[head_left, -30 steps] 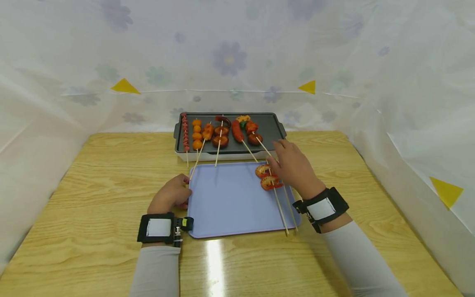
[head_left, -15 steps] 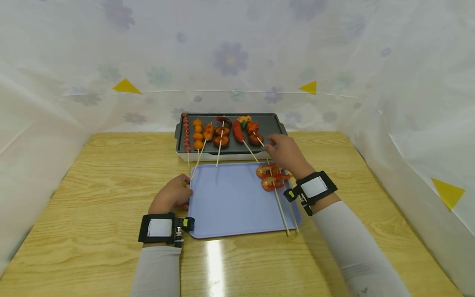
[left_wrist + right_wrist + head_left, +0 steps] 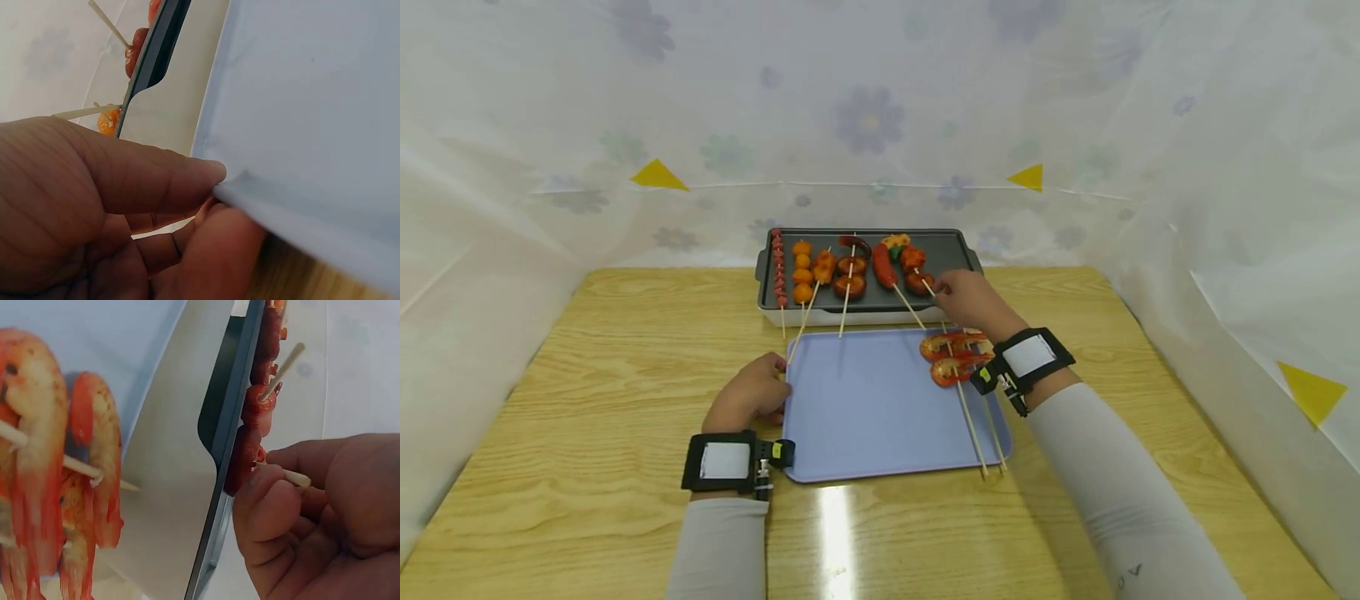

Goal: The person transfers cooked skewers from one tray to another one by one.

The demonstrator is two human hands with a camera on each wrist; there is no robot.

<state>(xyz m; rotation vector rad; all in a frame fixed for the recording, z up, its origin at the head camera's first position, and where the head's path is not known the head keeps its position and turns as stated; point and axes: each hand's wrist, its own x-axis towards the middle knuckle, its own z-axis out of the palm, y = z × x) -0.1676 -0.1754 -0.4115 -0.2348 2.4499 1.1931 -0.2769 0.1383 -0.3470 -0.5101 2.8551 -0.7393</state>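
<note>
Pinching a slender, blunt-ended wooden stick [image 3: 296,478], the right fingers [image 3: 271,509] curl.

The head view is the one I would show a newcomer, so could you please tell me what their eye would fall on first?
Probably the row of colourful skewers on the dark griddle beyond the tray. Next might come the shrimp skewers near the lavender tray's right edge. Then the hands: the left hand pinches the tray's left side, the right hand the rightmost griddle skewer's stick.
</note>
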